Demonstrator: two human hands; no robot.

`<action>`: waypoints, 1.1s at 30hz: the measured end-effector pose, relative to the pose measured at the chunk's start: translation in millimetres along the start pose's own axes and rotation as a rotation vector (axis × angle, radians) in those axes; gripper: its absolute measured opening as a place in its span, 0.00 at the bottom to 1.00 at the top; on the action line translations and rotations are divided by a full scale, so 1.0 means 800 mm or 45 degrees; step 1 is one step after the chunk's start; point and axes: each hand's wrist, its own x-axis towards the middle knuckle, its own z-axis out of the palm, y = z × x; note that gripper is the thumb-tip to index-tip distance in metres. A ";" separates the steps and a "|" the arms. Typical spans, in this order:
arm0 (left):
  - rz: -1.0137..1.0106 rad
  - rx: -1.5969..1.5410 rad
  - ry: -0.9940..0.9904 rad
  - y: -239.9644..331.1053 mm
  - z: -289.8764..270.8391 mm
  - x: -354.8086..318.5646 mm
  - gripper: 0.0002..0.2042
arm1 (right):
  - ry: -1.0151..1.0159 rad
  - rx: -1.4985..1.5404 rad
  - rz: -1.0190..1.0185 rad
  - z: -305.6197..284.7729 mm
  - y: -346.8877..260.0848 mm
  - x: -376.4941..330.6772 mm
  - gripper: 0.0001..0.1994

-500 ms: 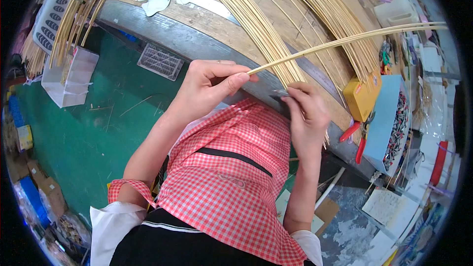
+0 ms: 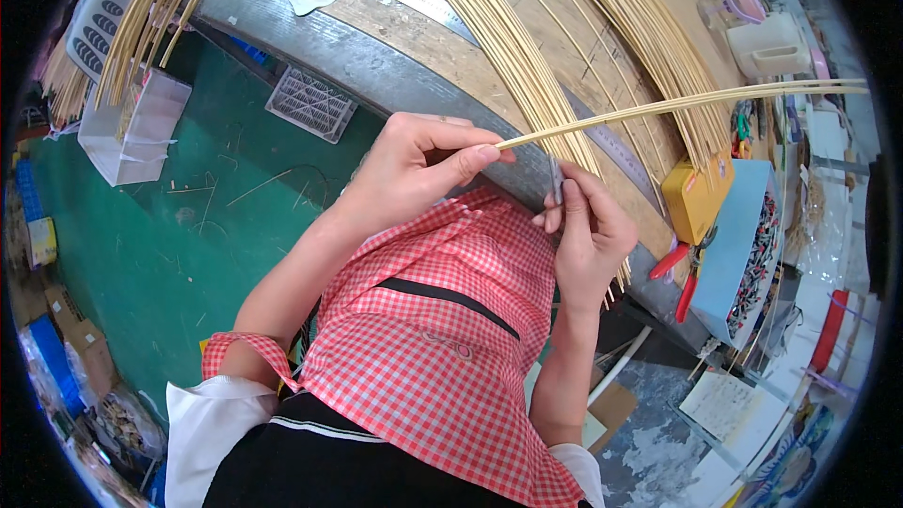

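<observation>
My left hand [image 2: 423, 162] pinches the near end of a few thin, pale bamboo strips [image 2: 658, 107]. The strips run together to the right, high across the workbench [image 2: 329, 42], and fan slightly apart toward their far end. Just below them, my right hand [image 2: 594, 240] grips a small, flat grey metal piece [image 2: 556, 179] between thumb and fingers. It stands nearly upright close under the strips; whether it touches them I cannot tell. Behind both hands, a thick bundle of similar bamboo strips [image 2: 499, 38] lies over the bench, its ends poking past the front edge.
A second bundle of strips [image 2: 649, 42] lies farther right, beside a yellow box [image 2: 698, 196]. Red-handled pliers [image 2: 691, 268] rest by a light-blue box [image 2: 738, 249] of small clips. A metal ruler [image 2: 428, 5] is at the back. A white bin [image 2: 136, 136] stands left.
My right hand has turned so the grey metal piece points upward and shows more plainly. The strips' far end sits a little lower in view, and the whole view has shifted slightly.
</observation>
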 end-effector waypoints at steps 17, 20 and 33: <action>0.157 0.185 0.013 -0.002 0.011 -0.001 0.07 | 0.136 0.684 0.005 0.028 0.004 -0.011 0.10; 0.164 0.239 -0.008 0.003 0.011 -0.001 0.07 | 0.143 0.682 -0.035 0.029 0.005 -0.011 0.10; 0.097 0.126 -0.132 -0.004 0.003 0.001 0.08 | 0.195 0.356 -0.237 0.012 0.006 -0.002 0.11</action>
